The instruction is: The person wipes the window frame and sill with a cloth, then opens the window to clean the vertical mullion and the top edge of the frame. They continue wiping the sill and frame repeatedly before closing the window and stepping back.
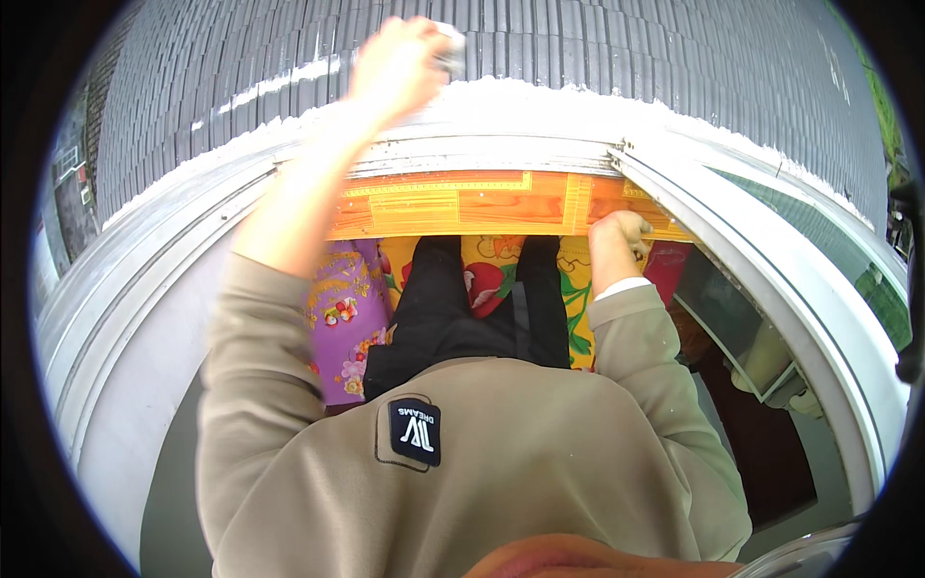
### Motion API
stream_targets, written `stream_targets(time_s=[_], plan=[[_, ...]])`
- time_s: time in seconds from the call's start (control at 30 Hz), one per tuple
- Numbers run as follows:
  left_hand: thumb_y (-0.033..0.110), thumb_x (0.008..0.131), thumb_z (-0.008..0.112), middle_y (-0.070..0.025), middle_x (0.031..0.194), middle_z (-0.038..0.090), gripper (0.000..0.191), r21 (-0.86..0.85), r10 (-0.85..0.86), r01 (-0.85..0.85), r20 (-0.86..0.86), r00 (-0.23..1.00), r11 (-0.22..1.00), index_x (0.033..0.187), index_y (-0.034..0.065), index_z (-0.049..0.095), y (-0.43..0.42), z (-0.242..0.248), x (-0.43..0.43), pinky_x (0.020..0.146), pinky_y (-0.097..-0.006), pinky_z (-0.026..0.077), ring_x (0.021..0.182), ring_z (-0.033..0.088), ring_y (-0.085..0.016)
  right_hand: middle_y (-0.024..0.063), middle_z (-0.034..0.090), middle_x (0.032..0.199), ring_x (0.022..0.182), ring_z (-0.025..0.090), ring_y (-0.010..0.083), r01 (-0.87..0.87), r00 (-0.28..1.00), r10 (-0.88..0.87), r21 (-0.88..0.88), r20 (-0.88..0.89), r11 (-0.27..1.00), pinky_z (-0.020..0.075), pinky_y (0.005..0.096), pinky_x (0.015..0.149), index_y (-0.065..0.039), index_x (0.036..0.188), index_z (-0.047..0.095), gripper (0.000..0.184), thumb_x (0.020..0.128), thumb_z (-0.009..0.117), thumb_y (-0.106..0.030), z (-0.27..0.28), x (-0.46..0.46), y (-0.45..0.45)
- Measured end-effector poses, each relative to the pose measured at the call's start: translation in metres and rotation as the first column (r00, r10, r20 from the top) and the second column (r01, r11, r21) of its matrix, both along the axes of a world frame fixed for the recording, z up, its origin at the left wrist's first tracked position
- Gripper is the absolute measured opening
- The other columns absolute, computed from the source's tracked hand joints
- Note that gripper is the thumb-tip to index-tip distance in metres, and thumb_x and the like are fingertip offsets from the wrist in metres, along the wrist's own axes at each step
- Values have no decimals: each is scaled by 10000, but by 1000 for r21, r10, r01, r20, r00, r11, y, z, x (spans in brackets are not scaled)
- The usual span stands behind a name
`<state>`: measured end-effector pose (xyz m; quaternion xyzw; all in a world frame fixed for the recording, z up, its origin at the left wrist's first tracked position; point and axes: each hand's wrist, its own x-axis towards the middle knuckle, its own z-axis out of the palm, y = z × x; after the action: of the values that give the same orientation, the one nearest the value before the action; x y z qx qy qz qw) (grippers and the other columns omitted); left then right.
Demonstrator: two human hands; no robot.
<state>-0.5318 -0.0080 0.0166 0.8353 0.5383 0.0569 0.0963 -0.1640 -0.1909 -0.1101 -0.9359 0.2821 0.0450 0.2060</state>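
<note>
My left hand (401, 68) reaches out past the window opening over the grey tiled roof (578, 54), blurred by motion. It grips a small white and grey object (452, 47), too blurred to name. Bent at the wrist, my right hand (623, 233) rests at the near edge of the wood-patterned sill (509, 206), with its fingers loosely curled, a little apart, and nothing seen in them. Between the sill and the roof run the window's sliding track (491, 148) and a bright white strip (535, 105) with a ragged outer edge.
White window frames flank me, with a glass pane (816, 224) at right. Below the sill lie a yellow floral cloth (578, 289) and purple flowered fabric (354, 325) about my legs. A white-edged cabinet or shelf (737, 339) stands at the lower right. White streaks (278, 83) mark the roof tiles.
</note>
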Motion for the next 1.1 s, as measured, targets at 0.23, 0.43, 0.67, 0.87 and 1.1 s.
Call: stream_targets(time_s=[0.23,0.43,0.67,0.87,1.1], plan=[[193,887,700,-46,1344,689,252,152,-54,25,184,981,988,1121,175,790,-131,-55,136,1007,-515,513,1276,598,-315,203,639,1472,1313,630,400,25,995,-14,-109,102,994,497,472,1099,-44,1525,518,620,1053,507,-445,-9,6,-2],[162,731,815,25,1319,692,296,128,-300,278,207,931,952,1025,139,802,-140,-108,-8,940,-439,556,1228,623,-288,198,661,1429,1261,653,399,35,975,-12,-103,220,994,506,468,1076,-62,1429,592,546,1043,524,-441,-21,8,-3],[213,787,790,21,1242,679,176,-324,-642,579,-133,755,748,953,169,829,-79,-34,-161,1005,-430,564,1194,617,-262,185,641,1456,1335,608,347,0,982,25,-131,186,991,472,407,1108,-44,1432,580,520,1060,507,-401,-19,6,-5],[187,982,678,-30,1236,710,153,-468,-434,-96,-866,248,879,1052,138,805,12,4,-175,908,-490,608,1208,647,-227,148,608,1503,1358,588,300,4,993,10,-121,118,993,441,385,1134,-29,1383,583,509,1080,456,-418,-9,2,-2],[102,815,759,-52,1341,671,312,85,160,-153,-73,984,985,1120,158,796,-11,0,-61,989,-464,570,1178,621,-279,200,567,1535,1376,562,359,-12,984,40,-161,176,987,419,433,1168,-36,1463,546,584,1071,456,-460,-36,15,-13]])
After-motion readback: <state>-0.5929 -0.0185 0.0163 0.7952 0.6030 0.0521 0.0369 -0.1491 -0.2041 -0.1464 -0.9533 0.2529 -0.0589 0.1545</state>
